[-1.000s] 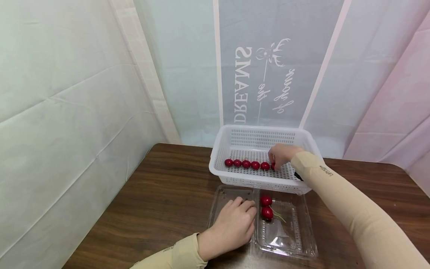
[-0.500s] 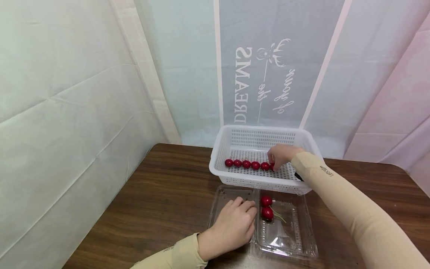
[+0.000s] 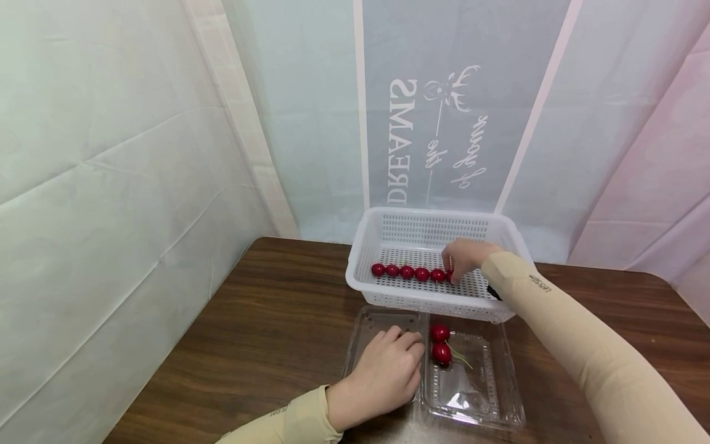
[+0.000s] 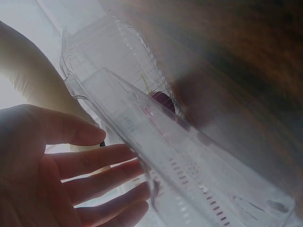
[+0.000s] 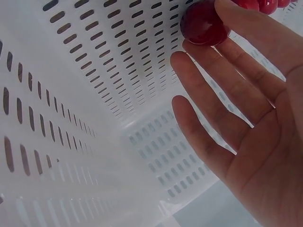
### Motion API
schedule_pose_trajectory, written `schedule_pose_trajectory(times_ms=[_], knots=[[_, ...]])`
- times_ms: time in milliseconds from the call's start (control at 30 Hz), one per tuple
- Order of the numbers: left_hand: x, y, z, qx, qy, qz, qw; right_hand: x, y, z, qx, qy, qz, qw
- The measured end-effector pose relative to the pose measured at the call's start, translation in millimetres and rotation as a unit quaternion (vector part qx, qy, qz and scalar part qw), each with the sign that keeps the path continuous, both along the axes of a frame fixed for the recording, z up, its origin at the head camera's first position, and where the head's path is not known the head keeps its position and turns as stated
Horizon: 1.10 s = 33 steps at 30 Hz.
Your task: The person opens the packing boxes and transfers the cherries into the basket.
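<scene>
My right hand (image 3: 468, 256) reaches into a white perforated plastic basket (image 3: 410, 299). In the right wrist view its thumb and index finger pinch a shiny red cherry (image 5: 203, 23), while the other fingers extend. That cherry is at the right end of a straight row of several red cherries (image 3: 407, 272) on the basket floor. My left hand (image 3: 383, 376) lies over the left half (image 3: 359, 339) of an unfolded clear plastic clamshell box, fingertips at its inner edge. Two cherries (image 3: 441, 353) with thin green stems lie in the right half (image 3: 505, 376) of the box.
The basket stands at the back of a dark brown wooden table (image 3: 244, 333), with the clamshell box right in front of it. Behind the table hangs a grey curtain (image 3: 444, 37) with white lettering, and pale cloth (image 3: 111, 185) covers the left side.
The right hand and the cherry it pinches have shifted very slightly left, closer to the row. The left hand stays in place over the clamshell box.
</scene>
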<state>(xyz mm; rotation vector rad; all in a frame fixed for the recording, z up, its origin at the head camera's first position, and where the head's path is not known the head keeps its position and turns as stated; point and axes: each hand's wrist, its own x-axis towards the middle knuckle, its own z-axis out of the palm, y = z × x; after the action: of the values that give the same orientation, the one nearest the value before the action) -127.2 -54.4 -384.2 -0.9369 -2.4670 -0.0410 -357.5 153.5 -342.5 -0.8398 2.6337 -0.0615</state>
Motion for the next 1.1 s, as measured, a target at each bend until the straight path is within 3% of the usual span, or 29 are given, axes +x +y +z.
schedule_pose_trajectory(times_ms=[333, 767, 1100], knots=[[1.4, 1.9, -0.5, 0.002, 0.007, -0.001, 1.0000, 1.3, -0.5, 5.2, 0.001, 0.006, -0.012, 1.000], [2.6, 2.8, 0.1, 0.006, 0.010, -0.002, 0.9999, 9.2, -2.1, 32.5, 0.005, 0.063, 0.043, 0.997], [3.8, 3.1, 2.2, 0.003, 0.002, 0.000, 1.0000, 18.4, -2.2, 47.9, 0.002, 0.079, 0.053, 0.995]])
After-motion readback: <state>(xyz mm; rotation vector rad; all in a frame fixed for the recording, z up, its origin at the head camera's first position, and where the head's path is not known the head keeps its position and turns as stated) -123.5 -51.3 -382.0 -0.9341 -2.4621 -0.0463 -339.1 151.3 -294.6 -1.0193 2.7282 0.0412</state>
